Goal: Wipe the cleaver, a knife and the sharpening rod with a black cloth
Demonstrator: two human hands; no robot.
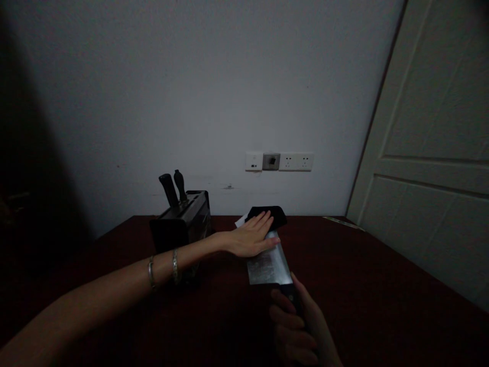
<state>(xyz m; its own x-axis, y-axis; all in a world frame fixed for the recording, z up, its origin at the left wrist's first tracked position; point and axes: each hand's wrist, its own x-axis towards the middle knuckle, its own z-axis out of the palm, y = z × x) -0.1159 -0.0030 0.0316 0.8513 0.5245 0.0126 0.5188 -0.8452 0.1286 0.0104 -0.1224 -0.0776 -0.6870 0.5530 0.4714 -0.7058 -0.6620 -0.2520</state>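
A cleaver [267,266] with a broad metal blade and a dark handle points away from me over the table. My right hand [292,326] is wrapped round its handle. My left hand [254,235] lies flat with fingers stretched out across a dark, flat piece [278,216] at the blade's far end. Its thumb reaches over the blade, and whether it presses on the metal I cannot tell. A bit of white paper-like material [241,220] peeks out left of the dark piece. The hand hides part of the blade's far end.
Left of the hands stands a knife block [198,216] with two dark handles sticking up. The dark red-brown table [344,275] meets a wall with sockets [296,162]. A thin strip [344,223] lies at the back right, near a panelled door [431,168].
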